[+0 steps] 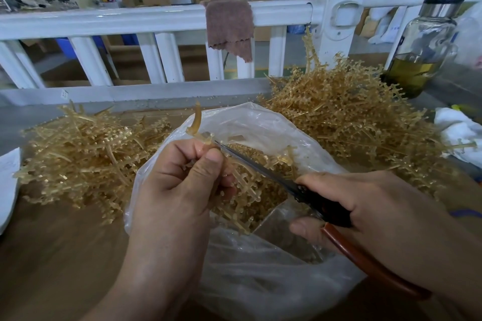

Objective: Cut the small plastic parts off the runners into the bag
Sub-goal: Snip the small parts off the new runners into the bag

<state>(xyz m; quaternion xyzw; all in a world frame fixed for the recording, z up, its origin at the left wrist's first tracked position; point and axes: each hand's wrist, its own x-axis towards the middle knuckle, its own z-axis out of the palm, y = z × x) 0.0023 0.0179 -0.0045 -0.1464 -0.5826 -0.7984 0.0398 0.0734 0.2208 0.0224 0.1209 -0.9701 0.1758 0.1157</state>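
– Over the mouth of the clear plastic bag (pixel 260 281), what is held?

– An amber plastic runner (pixel 243 182) is gripped there by the left hand (pixel 182 177). The fingers are curled round it and the thumb is pressed against its upper end. A curved sprue stands up past the knuckles, and the branched part hangs down toward the bag.

– And the right hand (pixel 365 206)?

– It is closed round the red-brown handles of a pair of scissors (pixel 260 167). The blades are pointed up and to the left across the runner, with the tip just beside the left thumb. They are seen nearly together; how far apart cannot be told.

– Where are the cut parts found?

– A heap of small amber parts (pixel 273 198) is seen inside the bag, below both hands.

– What is laid around it?

– On the brown table (pixel 52 255), one pile of runners (pixel 86 154) is spread to the left of the bag and a taller pile (pixel 352 117) to the right. A glass bottle (pixel 422 44) holding yellowish liquid is stood behind the right pile. A brown cloth (pixel 229 26) is draped over the white railing (pixel 130 18) behind the table.
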